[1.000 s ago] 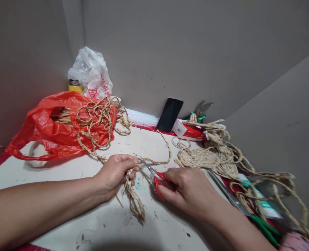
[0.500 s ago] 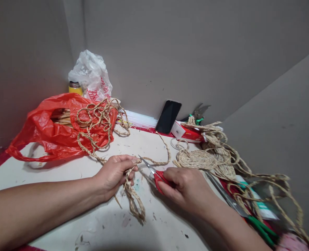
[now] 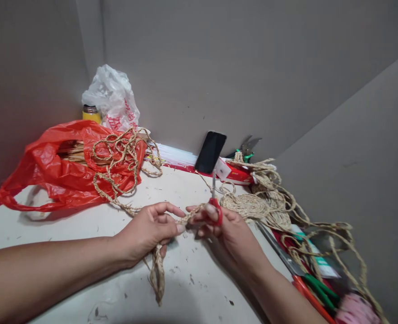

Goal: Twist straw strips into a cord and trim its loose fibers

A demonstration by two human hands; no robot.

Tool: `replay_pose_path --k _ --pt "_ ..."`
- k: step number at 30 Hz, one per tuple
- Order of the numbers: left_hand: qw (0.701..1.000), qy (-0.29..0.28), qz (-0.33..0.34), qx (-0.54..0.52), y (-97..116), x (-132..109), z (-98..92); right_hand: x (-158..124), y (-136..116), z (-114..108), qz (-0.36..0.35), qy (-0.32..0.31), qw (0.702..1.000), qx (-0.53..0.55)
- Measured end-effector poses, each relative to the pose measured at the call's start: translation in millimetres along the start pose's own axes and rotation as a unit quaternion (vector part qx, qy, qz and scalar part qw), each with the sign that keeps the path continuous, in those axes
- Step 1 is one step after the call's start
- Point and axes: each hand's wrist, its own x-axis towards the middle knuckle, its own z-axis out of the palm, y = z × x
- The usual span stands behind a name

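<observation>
A braided straw cord (image 3: 192,213) stretches between my two hands above the white tabletop. My left hand (image 3: 153,227) pinches it between thumb and fingers, and a loose loop of the cord hangs below the palm. In my right hand (image 3: 224,225) is a small pair of red-handled scissors (image 3: 215,211), blades pointing up and away from the cord. The right fingertips also touch the cord's other stretch. More of the cord runs left from my left hand to a tangled heap on a red plastic bag (image 3: 33,166).
Coiled woven cord (image 3: 246,205) lies at the right, beside large shears (image 3: 279,249) and green handles (image 3: 322,290). At the back stand a phone (image 3: 211,152), a red box (image 3: 238,174), pliers (image 3: 249,146), a white bag (image 3: 113,96) and a yellow jar (image 3: 91,114).
The scissors have swung from pointing at the cord by my left hand to pointing upward. My right fingers have come to the cord, and the view has shifted slightly right.
</observation>
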Motion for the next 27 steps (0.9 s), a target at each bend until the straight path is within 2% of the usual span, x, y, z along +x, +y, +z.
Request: replay_pose_path --k 4,7,10,12,15,18,20,23,27 --pt "0.992 0.062 0.012 0.105 -6.4 2.3 -0.9 1.9 -5.8 -1.5 -0.029 0.079 0.995 0.045" --pt "0.991 0.051 0.003 0.127 -9.1 2.1 -1.9 3.3 -6.5 -3.6 -0.044 0.103 0.994 0.018" --pt "0.997 0.007 -0.026 0.071 -7.3 1.9 -2.7 5.8 -4.9 -8.4 -0.023 0.09 0.99 -0.103" --pt "0.999 0.0 -0.037 0.016 -4.7 3.0 -3.2 6.3 -6.0 -11.9 -0.027 0.061 0.974 -0.216" --pt "0.999 0.012 -0.039 -0.036 -1.8 5.3 -3.3 0.6 -15.1 -13.6 -0.077 0.009 0.926 -0.369" --pt "0.998 0.029 -0.029 -0.049 -1.6 6.8 -3.2 -12.0 -29.6 -9.4 -0.134 -0.037 0.853 -0.504" --pt "0.998 0.038 -0.016 -0.052 -2.3 7.0 -3.5 -20.5 -37.7 -5.6 -0.148 -0.061 0.804 -0.573" --pt "0.998 0.049 0.0 -0.05 -2.9 6.7 -4.4 -27.8 -43.4 -2.8 -0.151 -0.062 0.742 -0.651" --pt "0.998 0.056 0.003 -0.038 -3.3 6.7 -5.9 -28.8 -43.7 -3.3 -0.15 -0.062 0.695 -0.701"
